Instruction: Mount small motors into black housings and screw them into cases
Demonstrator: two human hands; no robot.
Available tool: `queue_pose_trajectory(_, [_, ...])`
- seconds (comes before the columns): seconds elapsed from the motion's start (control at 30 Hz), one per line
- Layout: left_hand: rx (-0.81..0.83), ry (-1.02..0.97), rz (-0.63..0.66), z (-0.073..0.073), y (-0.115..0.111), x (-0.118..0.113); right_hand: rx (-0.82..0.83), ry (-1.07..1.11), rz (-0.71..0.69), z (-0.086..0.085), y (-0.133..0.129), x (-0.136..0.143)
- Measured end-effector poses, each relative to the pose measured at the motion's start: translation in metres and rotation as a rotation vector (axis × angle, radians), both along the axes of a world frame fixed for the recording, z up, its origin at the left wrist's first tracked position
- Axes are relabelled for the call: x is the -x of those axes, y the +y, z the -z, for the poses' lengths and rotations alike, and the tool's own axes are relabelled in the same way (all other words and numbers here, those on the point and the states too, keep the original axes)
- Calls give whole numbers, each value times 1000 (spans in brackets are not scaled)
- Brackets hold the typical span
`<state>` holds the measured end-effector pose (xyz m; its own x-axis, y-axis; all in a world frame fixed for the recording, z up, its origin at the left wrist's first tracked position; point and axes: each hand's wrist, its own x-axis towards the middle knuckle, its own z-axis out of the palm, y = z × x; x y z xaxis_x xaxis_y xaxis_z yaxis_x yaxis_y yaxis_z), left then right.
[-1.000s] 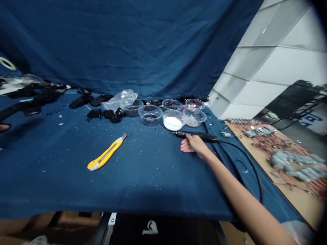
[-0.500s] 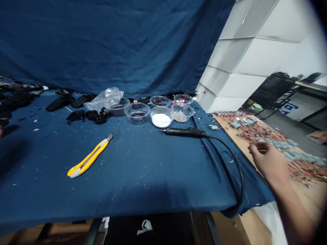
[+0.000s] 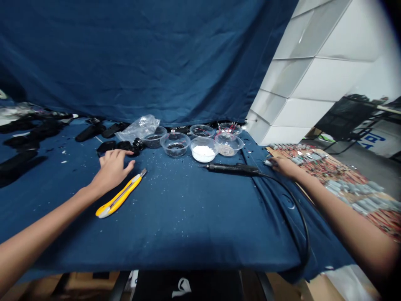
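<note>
My left hand [image 3: 114, 169] reaches over the black round parts [image 3: 124, 146], fingers apart, just behind the yellow utility knife [image 3: 120, 196]. Whether its fingertips touch the parts is hard to tell. At the right edge of the blue cloth, my right hand [image 3: 283, 166] has its fingers closed round a small grey motor [image 3: 268, 162]. A black electric screwdriver [image 3: 233, 169] lies between the hands, its cable running right and down.
Clear bowls with small parts stand at the back, one with white pieces [image 3: 203, 153]. A plastic bag [image 3: 140, 127] lies beside them. Black parts [image 3: 19, 165] lie far left; wired motors [image 3: 341, 184] cover the wooden board at right.
My left hand has come in from the left edge to the black parts. My right hand has moved from over the board to the small motor at the cloth's edge. The view has shifted slightly.
</note>
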<state>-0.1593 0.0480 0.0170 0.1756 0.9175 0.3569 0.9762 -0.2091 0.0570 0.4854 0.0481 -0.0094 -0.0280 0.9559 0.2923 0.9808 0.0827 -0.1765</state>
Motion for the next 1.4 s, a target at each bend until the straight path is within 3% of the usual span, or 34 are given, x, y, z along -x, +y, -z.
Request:
queue_pose_trajectory(0.1, [39,-9,-44,-1,0,15,49,63,0,-3,-3,-7])
queue_pose_trajectory(0.3, [169,-84,-128,-4,14,48,-179,250,221,-12,-24,5])
queue_pose_trajectory(0.43, [201,-114,-168,-1,25,60,-437,364,402,-23,-36,22])
queue_pose_trajectory(0.53, [183,-109,-200,2,30,65,-725,403,511,-37,-41,33])
queue_pose_trajectory(0.63, [145,-104,-259,5,36,69,-1088,411,533,-52,-44,40])
queue_pose_trajectory(0.7, [146,-103,-274,6,40,72,-1193,383,513,-58,-44,43])
queue_pose_trajectory(0.77, [162,-104,-276,7,44,73,-1114,372,497,-60,-43,43])
queue_pose_trajectory(0.9, [149,-112,-278,9,47,70,-684,369,437,-52,-41,43])
queue_pose_trajectory(1.07, [69,-120,-238,6,41,55,-228,310,187,-41,-33,44])
queue_pose_trajectory(1.27, [-22,-117,-144,-2,35,25,30,137,-96,-18,-22,54])
queue_pose_trajectory(1.4, [-96,-147,-47,-12,26,-6,89,65,-134,-7,-21,55])
